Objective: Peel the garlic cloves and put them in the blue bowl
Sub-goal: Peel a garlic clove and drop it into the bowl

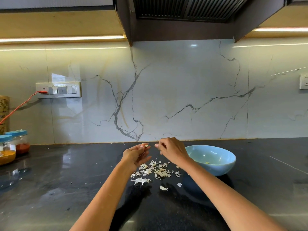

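My left hand (137,155) pinches a pale garlic clove (146,145) at its fingertips, held above the black counter. Just to its right, my right hand (171,150) is raised with curled fingers pinching a small bit of skin (156,145). Below both hands lies a heap of white garlic peels (154,170) on the counter. The blue bowl (216,160) stands to the right, partly behind my right wrist; a small pale piece shows inside it.
Two blue-lidded spice jars (10,149) stand at the far left of the black counter (66,180), with a red cable (20,105) running to a wall socket above them. A marble wall closes the back. Loose peel scraps (164,187) lie nearer to me.
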